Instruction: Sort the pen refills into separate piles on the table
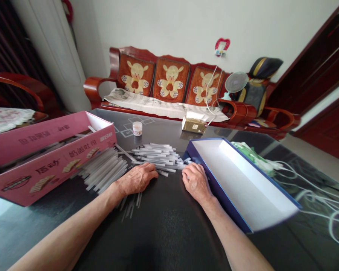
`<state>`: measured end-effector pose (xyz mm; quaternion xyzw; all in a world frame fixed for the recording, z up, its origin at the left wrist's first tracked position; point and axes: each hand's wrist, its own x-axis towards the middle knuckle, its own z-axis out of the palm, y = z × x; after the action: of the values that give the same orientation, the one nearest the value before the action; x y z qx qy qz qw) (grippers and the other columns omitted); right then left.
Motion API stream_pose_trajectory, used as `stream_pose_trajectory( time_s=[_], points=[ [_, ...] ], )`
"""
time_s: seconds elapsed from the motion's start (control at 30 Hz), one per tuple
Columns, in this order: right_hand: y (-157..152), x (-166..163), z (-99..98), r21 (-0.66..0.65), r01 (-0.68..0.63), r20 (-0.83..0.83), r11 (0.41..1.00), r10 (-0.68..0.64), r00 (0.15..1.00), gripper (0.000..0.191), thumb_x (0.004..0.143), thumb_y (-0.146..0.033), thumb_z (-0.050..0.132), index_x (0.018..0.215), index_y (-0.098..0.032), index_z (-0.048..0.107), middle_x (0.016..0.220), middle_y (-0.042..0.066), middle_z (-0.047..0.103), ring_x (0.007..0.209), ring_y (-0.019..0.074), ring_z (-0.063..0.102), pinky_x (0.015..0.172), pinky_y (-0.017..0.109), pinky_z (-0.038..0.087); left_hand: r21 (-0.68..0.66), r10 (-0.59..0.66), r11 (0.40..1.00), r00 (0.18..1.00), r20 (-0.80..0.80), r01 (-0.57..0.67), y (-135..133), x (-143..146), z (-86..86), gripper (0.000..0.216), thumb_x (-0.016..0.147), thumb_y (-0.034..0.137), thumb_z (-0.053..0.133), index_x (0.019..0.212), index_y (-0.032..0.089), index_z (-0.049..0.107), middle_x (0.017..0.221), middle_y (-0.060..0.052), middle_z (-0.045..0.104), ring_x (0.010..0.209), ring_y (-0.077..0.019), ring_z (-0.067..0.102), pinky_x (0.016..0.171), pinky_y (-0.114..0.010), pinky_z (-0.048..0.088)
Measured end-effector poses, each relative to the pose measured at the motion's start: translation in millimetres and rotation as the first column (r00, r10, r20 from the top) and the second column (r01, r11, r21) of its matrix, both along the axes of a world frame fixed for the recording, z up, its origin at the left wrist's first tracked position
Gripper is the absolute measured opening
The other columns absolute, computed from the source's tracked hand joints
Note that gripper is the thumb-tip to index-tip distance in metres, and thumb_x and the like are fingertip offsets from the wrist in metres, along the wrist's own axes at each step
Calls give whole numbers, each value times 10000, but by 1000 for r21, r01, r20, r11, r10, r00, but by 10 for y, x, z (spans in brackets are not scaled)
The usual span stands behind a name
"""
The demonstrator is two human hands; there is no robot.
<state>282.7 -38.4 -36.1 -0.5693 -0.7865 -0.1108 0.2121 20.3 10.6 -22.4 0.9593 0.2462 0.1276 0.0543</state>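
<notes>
Your left hand (138, 177) rests palm down at the near left edge of a loose pile of slim, whitish, translucent tubes (156, 155) on the glossy black table (164, 233); its fingers are bent, and whether they grip any tubes cannot be told. Your right hand (196, 180) sits at the pile's right end, fingers curled down, close against the long, shallow cardboard box with dark blue sides and a white inside (240, 180); you can't tell there either whether anything is pinched beneath the fingertips. The pile lies mostly beyond and between your two hands, its tubes running roughly sideways. To its left, a second batch of similar tubes (104, 169) slants beside the long pink printed cardboard box (53, 165), which holds more slim pieces. Farther back on the table you have a small, round, whitish cup (137, 129) and a gold-coloured tissue box (194, 125).
</notes>
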Motion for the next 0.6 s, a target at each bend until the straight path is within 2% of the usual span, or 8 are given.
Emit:
stream_pose_trajectory(
  time_s=[0.37,0.6],
  points=[
    [65,164,-4,-27,23,-3,999,-23,1000,222,899,-164,438,834,-159,650,916,76,624,988,203,494,957,328,335,-7,7,1000,999,-40,-7,29,-16,-10,309,852,81,354,1004,199,595,972,-57,559,934,-169,521,863,-277,453],
    [102,243,-41,5,8,-14,1000,-8,1000,199,887,-157,460,815,-160,645,904,78,617,964,208,499,931,333,351,-26,6,1000,999,-52,-7,52,-65,6,309,836,60,360,1002,180,592,978,-69,559,952,-177,524,862,-279,451]
  ],
)
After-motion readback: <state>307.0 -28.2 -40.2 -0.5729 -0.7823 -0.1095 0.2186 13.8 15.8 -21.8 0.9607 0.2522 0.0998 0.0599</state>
